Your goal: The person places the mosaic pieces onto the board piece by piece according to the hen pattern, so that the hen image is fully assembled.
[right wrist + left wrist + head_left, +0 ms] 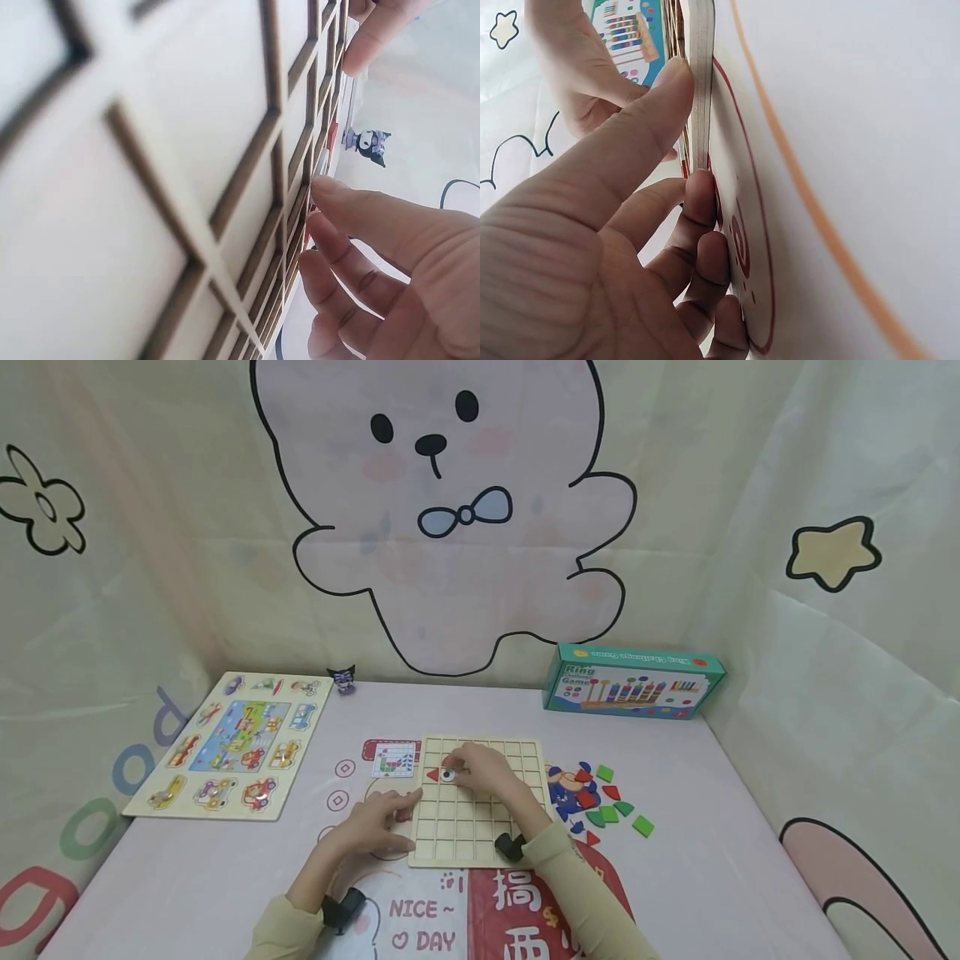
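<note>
A pale wooden grid board (457,835) lies flat on the table in the head view. My left hand (371,822) rests beside its left edge, the thumb and fingers touching the side of the board in the left wrist view. Over the upper left squares, my right hand (483,770) pinches a small white round eye piece (447,775) with a black centre. Its thumb (341,193) and forefinger meet at the board's surface in the right wrist view. A red triangle piece (432,774) sits just left of the eye piece. Another red bit is partly hidden by the fingertips.
A pattern card (393,760) lies left of the board. Green squares (642,826), red triangles (611,792) and other pieces lie scattered on its right. A picture puzzle board (168,764) is at far left, a small figurine (342,680) and a game box (633,685) behind.
</note>
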A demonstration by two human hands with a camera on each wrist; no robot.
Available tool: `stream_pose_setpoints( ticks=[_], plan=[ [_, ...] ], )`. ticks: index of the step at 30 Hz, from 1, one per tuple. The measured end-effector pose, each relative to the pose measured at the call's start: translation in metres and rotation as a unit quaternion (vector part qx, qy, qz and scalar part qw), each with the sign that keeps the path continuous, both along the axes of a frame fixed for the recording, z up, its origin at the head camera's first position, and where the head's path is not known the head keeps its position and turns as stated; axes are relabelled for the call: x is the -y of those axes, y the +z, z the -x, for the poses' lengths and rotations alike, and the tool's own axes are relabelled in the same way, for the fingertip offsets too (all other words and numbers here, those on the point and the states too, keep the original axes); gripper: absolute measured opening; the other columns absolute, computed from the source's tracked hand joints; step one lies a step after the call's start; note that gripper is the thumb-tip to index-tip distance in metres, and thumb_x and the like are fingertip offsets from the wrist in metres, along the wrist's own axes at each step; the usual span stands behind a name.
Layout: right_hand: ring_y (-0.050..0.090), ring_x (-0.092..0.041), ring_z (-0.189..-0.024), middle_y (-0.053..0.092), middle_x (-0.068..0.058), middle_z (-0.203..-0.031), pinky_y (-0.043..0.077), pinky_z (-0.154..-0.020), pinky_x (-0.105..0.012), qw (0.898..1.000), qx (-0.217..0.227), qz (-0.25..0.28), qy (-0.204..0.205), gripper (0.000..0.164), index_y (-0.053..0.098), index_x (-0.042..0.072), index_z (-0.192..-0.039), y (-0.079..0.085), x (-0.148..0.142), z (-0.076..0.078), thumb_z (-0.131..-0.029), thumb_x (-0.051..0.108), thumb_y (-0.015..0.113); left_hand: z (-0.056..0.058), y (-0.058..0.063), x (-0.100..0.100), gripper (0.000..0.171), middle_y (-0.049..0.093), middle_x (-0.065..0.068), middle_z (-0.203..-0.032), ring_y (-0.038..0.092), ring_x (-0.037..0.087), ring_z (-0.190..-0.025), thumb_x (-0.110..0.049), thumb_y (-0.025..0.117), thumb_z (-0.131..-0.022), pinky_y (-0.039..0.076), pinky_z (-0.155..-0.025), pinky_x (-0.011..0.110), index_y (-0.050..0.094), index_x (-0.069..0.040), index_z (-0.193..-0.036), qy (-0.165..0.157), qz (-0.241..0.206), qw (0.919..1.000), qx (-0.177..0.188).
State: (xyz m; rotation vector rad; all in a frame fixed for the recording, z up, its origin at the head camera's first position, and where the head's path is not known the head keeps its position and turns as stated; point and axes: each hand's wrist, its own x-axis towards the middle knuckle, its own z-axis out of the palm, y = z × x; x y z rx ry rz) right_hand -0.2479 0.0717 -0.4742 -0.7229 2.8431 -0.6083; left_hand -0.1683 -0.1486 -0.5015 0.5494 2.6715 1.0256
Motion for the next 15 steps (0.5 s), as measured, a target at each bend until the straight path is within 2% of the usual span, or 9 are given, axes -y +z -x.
stream_pose_setpoints(
  ticks=[8, 15],
  plan=[
    [0.058, -0.016, -0.089, 0.063, 0.001, -0.096, 0.046, -0.077, -0.034, 1.000, -0.011, 0.001, -0.005, 0.017, 0.069, 0.016, -0.098, -0.001, -0.013, -0.005, -0.082, 0.012, 0.065, 0.001, 0.000, 0.000, 0.080, 0.046, -0.005, -0.085, 0.032, 0.014, -0.076, -0.032, 0.080, -0.066, 0.026, -0.066, 0.029, 0.047, -0.015, -0.137, -0.003, -0.001, 1.0000, 0.000],
    [0.057, -0.016, -0.085, 0.063, 0.000, -0.094, 0.045, -0.075, -0.036, 0.999, -0.004, 0.026, -0.033, 0.017, 0.069, 0.015, -0.099, 0.002, -0.028, -0.011, -0.083, 0.012, 0.065, 0.000, -0.001, -0.001, 0.080, 0.046, -0.006, -0.085, 0.032, 0.013, -0.076, -0.031, 0.080, -0.066, 0.026, -0.066, 0.028, 0.047, -0.017, -0.137, 0.002, -0.003, 1.0000, 0.001]
  ],
)
